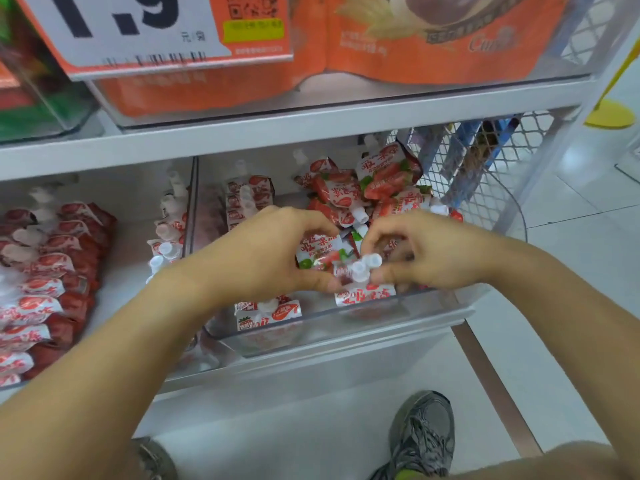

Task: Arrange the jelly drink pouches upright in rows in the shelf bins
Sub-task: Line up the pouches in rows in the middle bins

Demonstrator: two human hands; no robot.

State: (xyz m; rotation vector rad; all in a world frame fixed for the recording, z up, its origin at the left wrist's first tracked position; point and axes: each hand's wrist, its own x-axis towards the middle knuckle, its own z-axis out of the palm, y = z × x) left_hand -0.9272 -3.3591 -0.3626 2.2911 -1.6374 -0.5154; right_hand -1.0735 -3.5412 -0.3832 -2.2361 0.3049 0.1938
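A clear plastic shelf bin point(346, 327) holds red-and-white strawberry jelly drink pouches with white caps. Both hands are inside it near the front. My left hand point(263, 251) grips a pouch point(320, 249) between thumb and fingers. My right hand point(429, 251) pinches the white cap point(367, 266) of a pouch with thumb and fingertips. A loose heap of pouches point(367, 192) lies at the back right of the bin. A short row of upright pouches point(247, 199) stands at its back left. Two pouches point(268, 313) stand at the front wall.
The neighbouring bin on the left holds a row of pouches point(45, 282) and another row point(168, 233) by the divider. Above hangs a shelf point(277, 129) with orange snack bags and a price card point(138, 26). A wire mesh side panel point(485, 161) closes the right. My shoe point(426, 434) is on the floor.
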